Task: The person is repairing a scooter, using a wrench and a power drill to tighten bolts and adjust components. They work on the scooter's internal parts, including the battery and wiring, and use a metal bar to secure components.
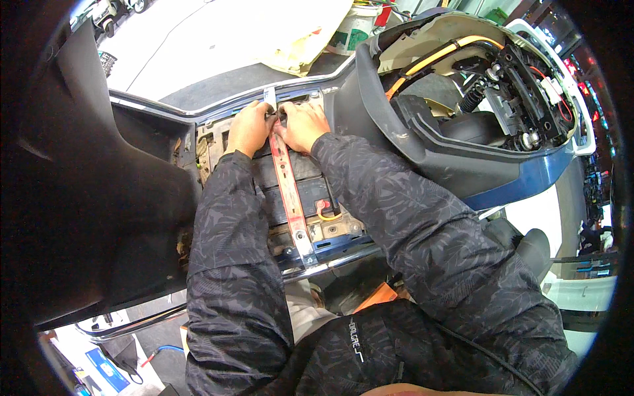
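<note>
A red-and-silver metal strap (283,173) with slots in it lies across the open floor compartment of a scooter, over dark battery blocks (305,171). At the strap's far end my left hand (249,129) is closed in a pinch, its fingertips against the strap's left side. My right hand (304,125) is curled closed just to the right, its fingertips almost meeting the left's. Something small and dark shows between the fingers, too covered to name. A bolt (300,235) sits in the strap's near end. A red terminal cap (322,205) with a yellow cable lies right of the strap.
The scooter's dark front panel (86,178) rises at the left. On the right, the seat body (409,142) stands open, with an orange cable (436,58), a spring and a wheel inside. A bucket (350,30) and yellow cloth (290,54) are beyond the scooter.
</note>
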Available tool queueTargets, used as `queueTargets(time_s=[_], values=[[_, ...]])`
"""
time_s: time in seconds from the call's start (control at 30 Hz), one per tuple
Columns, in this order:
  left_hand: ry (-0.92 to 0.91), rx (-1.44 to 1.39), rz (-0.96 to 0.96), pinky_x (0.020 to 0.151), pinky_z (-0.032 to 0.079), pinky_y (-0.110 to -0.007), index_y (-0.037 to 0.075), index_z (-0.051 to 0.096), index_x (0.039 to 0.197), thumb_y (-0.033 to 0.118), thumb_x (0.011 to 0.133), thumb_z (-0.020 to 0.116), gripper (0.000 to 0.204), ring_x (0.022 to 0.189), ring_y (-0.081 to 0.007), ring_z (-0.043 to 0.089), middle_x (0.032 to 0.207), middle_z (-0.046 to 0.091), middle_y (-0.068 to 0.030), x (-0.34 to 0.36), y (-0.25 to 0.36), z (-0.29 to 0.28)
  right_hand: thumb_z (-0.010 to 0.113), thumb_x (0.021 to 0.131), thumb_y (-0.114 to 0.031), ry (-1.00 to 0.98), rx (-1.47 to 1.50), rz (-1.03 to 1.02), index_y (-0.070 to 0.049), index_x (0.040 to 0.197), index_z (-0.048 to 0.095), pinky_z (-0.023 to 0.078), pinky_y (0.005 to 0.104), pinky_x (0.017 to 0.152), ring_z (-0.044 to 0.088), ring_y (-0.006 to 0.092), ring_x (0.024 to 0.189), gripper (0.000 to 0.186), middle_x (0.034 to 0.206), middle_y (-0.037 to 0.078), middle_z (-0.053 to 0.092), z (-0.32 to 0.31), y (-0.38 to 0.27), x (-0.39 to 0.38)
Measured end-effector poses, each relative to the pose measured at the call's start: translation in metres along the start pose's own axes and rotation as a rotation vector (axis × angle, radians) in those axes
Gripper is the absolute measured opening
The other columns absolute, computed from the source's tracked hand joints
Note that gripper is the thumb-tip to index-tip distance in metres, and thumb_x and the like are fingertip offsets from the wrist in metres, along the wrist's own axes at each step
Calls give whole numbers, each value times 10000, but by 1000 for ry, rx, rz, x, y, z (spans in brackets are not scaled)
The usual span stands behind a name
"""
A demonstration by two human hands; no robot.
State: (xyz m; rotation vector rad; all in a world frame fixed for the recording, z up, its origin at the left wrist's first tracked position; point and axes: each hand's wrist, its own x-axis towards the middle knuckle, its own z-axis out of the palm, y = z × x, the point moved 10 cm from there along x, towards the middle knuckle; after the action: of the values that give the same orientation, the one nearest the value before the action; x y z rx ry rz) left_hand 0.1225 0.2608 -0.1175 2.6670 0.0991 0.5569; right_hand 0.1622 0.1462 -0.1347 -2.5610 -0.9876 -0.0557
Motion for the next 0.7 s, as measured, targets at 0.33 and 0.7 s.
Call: queueTargets(time_s=[0.33,0.7], values=[[17,92,-61,834,553,-501,47,712,1000,278,943,727,238,974,-413,708,975,743,-204,0,1,6,695,922,-382,102,87,-44,-146,1108,784,363,467,1117,640,310,1183,314,1132,128,766,-4,1,1],[38,7,-126,828,569,-506,13,697,1018,240,877,799,286,935,-446,721,924,747,-249,8,-17,10,701,933,-447,61,20,-73,-187,1182,807,394,475,1095,648,329,1172,375,1117,131,755,-3,-1,0]])
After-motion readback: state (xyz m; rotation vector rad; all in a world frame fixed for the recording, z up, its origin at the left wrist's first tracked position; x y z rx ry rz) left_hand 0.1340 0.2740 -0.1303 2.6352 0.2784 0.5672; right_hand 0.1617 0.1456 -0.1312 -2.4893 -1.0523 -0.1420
